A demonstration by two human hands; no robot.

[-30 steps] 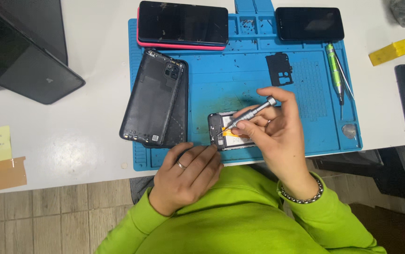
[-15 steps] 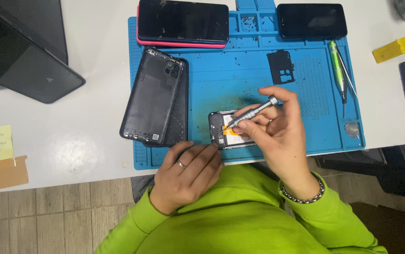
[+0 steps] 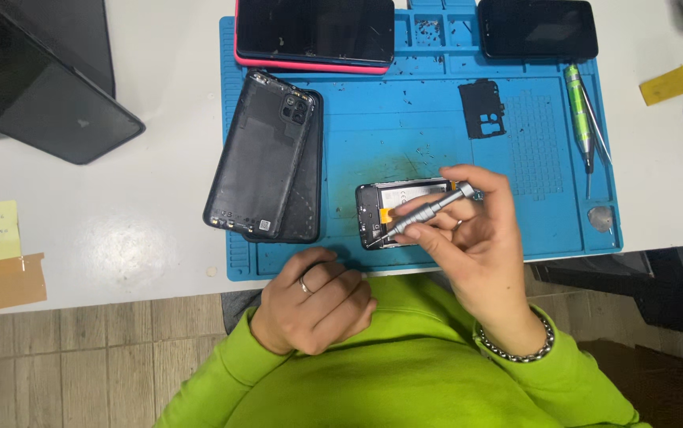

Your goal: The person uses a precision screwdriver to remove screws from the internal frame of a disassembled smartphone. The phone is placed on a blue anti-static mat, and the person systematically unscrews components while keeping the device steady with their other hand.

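On the blue mat (image 3: 436,119), near edge: opened phone (image 3: 393,208) | screwdriver (image 3: 428,211) gripped in right hand (image 3: 480,238), tip on frame | left hand (image 3: 313,305) curled, holding nothing | unscrewing judged underway; steady tip needed.

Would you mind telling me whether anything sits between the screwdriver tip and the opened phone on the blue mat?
Nothing visible does. The right hand holds the grey screwdriver with its tip right at the opened phone. The black back covers lie to the side on the blue mat, and the left hand rests at the mat's near edge.
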